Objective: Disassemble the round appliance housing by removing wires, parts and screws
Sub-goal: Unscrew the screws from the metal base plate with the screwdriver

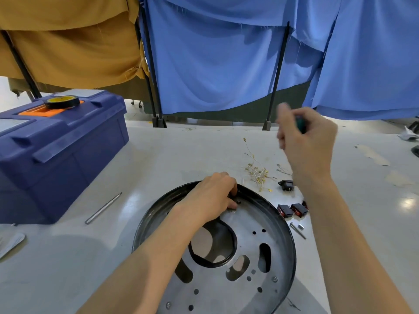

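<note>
Head camera is looking down on a pale table (158,159), where the round housing (247,225) is lying flat just in front of the person, its perforated metal plate facing up inside a black rim. The left hand (213,198) is gripping the far rim of the housing, fingers curling over the edge and the thumb sitting just beside a small dark screw (239,201). The right hand (306,137) is hovering above the table beyond the housing, blurred, with its fingers closing round a green-handled tool (300,124), probably a screwdriver; the tip is not showing. Loose wires (257,173), a black socket (286,185) and two red switches (292,210) are lying to the right of the housing, so the wiring and the parts seem to be out already and the screws are the step in hand. At least two screws, (274,279) and (168,304), are sitting in the near part of the plate. The next move is likely calling for the tool tip to come down squarely into the screw by the thumb while the left hand is steadying the rim. A blue toolbox (63,155) carrying a tape roll (62,102) is standing to the left, with a metal rod (103,208) lying beside it.
</note>
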Available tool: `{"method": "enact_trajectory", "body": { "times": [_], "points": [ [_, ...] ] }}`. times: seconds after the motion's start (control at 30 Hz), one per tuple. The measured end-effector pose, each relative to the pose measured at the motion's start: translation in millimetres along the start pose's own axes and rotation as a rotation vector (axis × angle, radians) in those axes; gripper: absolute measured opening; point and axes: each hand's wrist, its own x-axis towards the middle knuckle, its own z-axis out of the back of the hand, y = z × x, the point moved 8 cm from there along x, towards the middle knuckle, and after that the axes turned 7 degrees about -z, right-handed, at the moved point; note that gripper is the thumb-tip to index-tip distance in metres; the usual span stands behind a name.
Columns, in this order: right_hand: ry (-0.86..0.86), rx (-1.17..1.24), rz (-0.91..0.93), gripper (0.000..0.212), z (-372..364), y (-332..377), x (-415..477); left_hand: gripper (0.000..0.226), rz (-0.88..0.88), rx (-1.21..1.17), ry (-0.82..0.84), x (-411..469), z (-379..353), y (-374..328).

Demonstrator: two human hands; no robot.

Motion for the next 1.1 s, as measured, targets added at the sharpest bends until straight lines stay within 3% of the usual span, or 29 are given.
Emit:
{"method": "enact_trajectory", "body": {
  "times": [0.1, 0.2, 0.73, 1.1],
  "points": [
    [-0.123, 0.482, -0.148, 0.047, 2, -6, -8, 0.025, -0.011, -0.026, -0.025, 0, 1, 1],
    [-0.158, 0.68, -0.311, 0.049, -8, -23, -16, 0.024, -0.019, -0.039, -0.039, 0, 1, 2],
    [-0.165, 0.599, -0.329, 0.049, -21, -45, -25, 0.03, -0.026, -0.018, -0.057, -1, 4, 0],
    [-0.01, 0.521, -0.277, 0.052, -33, -40, -23, 0.031, -0.009, 0.019, -0.093, -1, 7, 0]
  ]
}}
